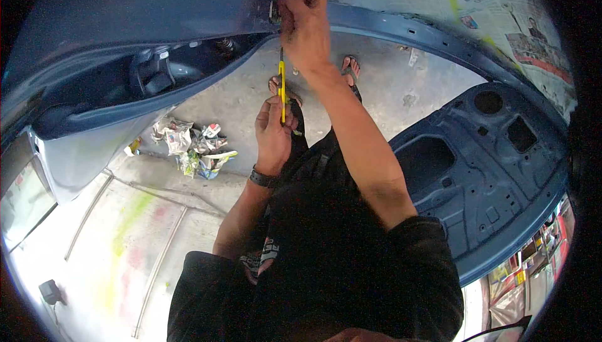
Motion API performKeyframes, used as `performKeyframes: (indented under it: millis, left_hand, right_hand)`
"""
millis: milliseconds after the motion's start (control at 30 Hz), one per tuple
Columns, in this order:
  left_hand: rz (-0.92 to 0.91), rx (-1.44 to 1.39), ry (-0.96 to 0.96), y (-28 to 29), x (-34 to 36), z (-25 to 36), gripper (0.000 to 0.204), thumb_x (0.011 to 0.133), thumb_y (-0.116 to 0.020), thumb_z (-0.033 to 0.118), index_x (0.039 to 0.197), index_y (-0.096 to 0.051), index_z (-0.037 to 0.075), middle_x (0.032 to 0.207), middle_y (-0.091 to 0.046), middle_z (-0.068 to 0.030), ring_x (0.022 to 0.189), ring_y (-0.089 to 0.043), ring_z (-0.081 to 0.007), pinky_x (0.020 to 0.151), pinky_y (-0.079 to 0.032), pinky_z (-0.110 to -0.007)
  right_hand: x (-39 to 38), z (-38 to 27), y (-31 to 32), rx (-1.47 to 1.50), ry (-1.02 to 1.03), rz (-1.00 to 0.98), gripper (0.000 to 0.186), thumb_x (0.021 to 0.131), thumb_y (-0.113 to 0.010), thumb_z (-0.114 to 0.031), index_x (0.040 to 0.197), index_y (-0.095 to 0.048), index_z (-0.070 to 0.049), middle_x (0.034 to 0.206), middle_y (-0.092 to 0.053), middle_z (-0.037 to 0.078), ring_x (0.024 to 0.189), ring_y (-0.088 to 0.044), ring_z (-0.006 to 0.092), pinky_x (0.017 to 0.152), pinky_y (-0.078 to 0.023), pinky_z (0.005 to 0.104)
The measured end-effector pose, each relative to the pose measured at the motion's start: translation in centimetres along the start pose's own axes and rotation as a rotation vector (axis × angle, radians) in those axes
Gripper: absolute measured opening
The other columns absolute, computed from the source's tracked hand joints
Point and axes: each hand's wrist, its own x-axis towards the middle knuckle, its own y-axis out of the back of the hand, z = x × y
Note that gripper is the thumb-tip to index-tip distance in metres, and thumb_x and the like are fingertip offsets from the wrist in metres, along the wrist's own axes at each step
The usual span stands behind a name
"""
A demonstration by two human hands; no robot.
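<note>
My left hand (271,130), a dark watch on its wrist, grips a yellow-handled tool (282,100) with a narrow dark shaft pointing up toward the car body. My right hand (304,31) is raised to the blue car body edge, its fingers bent at a small dark metal fitting (274,10); whatever they hold there is hidden. The shaft's top passes behind or beside my right hand.
A blue stripped door panel (476,172) stands at the right, a blue car opening (106,116) at the left. Newspaper masking (508,41) covers the upper right. Crumpled newspaper (188,147) lies on the concrete floor (382,103) near my sandalled feet.
</note>
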Motion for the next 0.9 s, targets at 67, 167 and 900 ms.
performKeyframes:
  millis: [67,167,900]
  left_hand:
    - [0.009,-0.016,0.008,0.2,0.1,-0.1,0.019,0.097,-0.054,0.027,0.100,-0.053,0.008,0.077,-0.051,0.0012,0.065,-0.045,-0.0084,0.061,-0.039,-0.025]
    - [0.001,-0.010,0.022,-0.3,0.0,0.3,0.019,0.096,-0.055,0.027,0.100,-0.053,0.008,0.078,-0.052,0.0007,0.066,-0.045,-0.0085,0.061,-0.039,-0.025]
    - [0.019,0.004,0.006,-0.5,-0.2,-0.4,0.020,0.096,-0.055,0.027,0.100,-0.054,0.007,0.077,-0.050,-0.0004,0.063,-0.044,-0.0072,0.058,-0.038,-0.024]
  right_hand:
    - [0.3,-0.2,0.4,-0.054,0.027,-0.056,0.019,0.075,-0.063,0.003,0.093,-0.064,-0.006,0.087,-0.050,0.019,0.083,-0.051,0.0350,0.069,-0.045,0.0424]
    - [0.5,0.2,0.9,-0.118,0.033,-0.128,0.023,0.074,-0.063,0.002,0.095,-0.065,-0.008,0.088,-0.050,0.019,0.083,-0.052,0.0358,0.069,-0.046,0.0432]
    - [-3.4,-0.9,2.8,0.193,-0.241,0.020,0.023,0.089,-0.059,-0.007,0.110,-0.060,0.001,0.079,-0.060,0.008,0.065,-0.056,0.0127,0.056,-0.047,0.0269]
